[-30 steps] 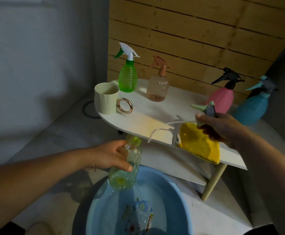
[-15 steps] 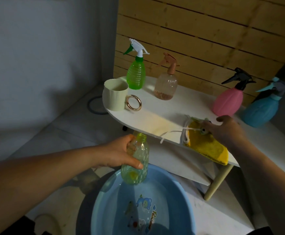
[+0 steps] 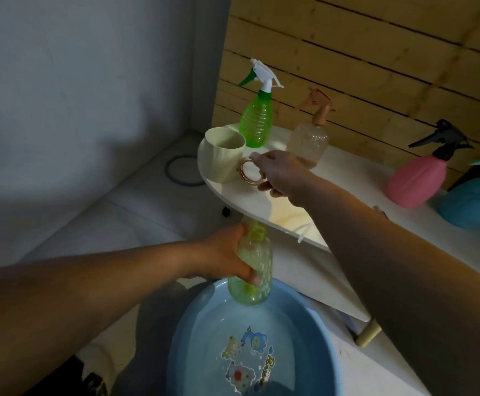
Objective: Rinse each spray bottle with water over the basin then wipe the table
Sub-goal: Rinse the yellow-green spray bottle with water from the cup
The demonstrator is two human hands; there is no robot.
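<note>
My left hand (image 3: 227, 254) grips an uncapped yellow-green bottle (image 3: 253, 271), held upright over the blue basin (image 3: 201, 315) on the floor. My right hand (image 3: 281, 174) reaches across the white table (image 3: 356, 178) and its fingers touch the gold ring handle (image 3: 248, 174) of the cream mug (image 3: 224, 154) at the table's left end. Behind the mug stand a green spray bottle (image 3: 257, 118) and a clear peach one (image 3: 308, 138). A pink spray bottle (image 3: 421, 175) and a blue one (image 3: 473, 198) stand at the right. My right arm hides the yellow cloth and the removed spray head.
A wooden plank wall (image 3: 361, 52) backs the table, and a grey wall (image 3: 90, 81) stands on the left. A table leg (image 3: 368, 334) reaches the floor right of the basin. A dark ring (image 3: 180, 170) lies on the floor left of the table.
My right hand has left the spray head by the yellow cloth and moved left to the mug's handle. The left hand still holds the bottle over the basin.
</note>
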